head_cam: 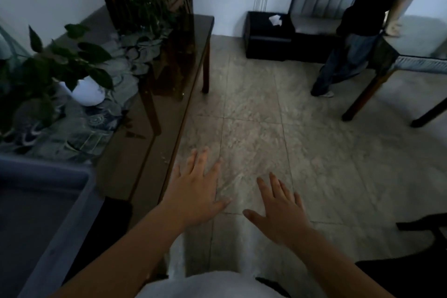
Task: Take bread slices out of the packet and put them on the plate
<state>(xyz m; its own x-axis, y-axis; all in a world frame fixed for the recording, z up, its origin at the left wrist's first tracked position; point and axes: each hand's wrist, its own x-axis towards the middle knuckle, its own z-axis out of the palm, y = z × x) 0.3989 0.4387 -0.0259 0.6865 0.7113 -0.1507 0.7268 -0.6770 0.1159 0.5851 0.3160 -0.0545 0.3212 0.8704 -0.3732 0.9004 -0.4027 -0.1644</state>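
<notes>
Holding nothing, both hands float palm-down over the tiled floor, fingers spread and relaxed: the left hand just off the edge of a dark glossy table, the right hand beside it, the two near each other but apart. No bread packet, slices or plate show anywhere in view, so their position relative to the hands cannot be told. The long table carries only a patterned cloth, a white pot with a leafy plant, and more greenery farther back. A grey bin sits at the lower left, and another person stands across the room by a second table.

Judging from the task alone, bread slices should be light, soft and easily dented or torn, so each is best lifted by its edges or crust with a gentle pinch. The packet is likely thin, crinkly and a little slippery; steadying it near the opening seems wise.
</notes>
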